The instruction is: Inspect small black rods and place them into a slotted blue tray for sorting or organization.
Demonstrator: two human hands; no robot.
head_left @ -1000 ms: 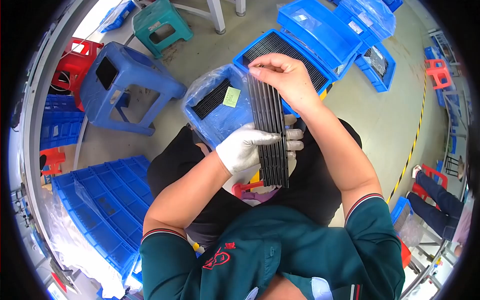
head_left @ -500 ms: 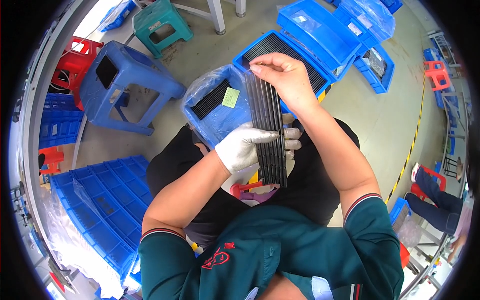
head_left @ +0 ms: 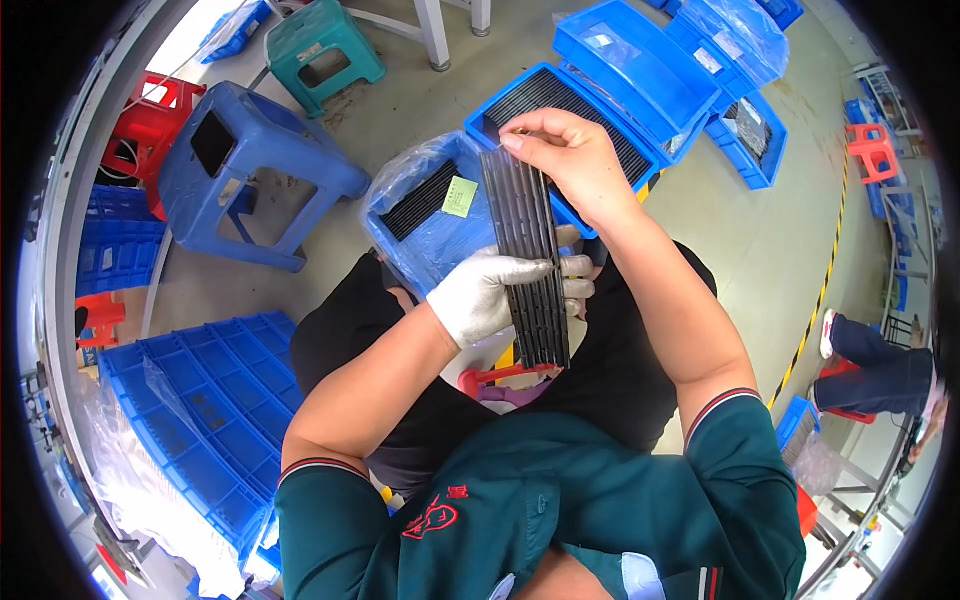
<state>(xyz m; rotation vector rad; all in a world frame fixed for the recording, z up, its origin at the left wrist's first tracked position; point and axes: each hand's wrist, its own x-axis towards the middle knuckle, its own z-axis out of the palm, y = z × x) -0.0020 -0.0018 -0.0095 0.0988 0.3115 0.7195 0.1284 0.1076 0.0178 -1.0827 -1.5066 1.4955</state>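
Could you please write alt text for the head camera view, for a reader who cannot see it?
Seen from above, a seated person holds a stack of long black ribbed strips: the gloved left hand grips its middle, the bare right hand pinches its top end. Blue bins, some plastic-lined, and a blue stool stand on the floor around.

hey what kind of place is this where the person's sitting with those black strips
Most likely a factory or assembly workshop floor. Blue plastic parts bins and stacked blue crates sit on bare concrete, a yellow-black safety line marks the floor, and the gloved left hand holds a bundle of black strips.
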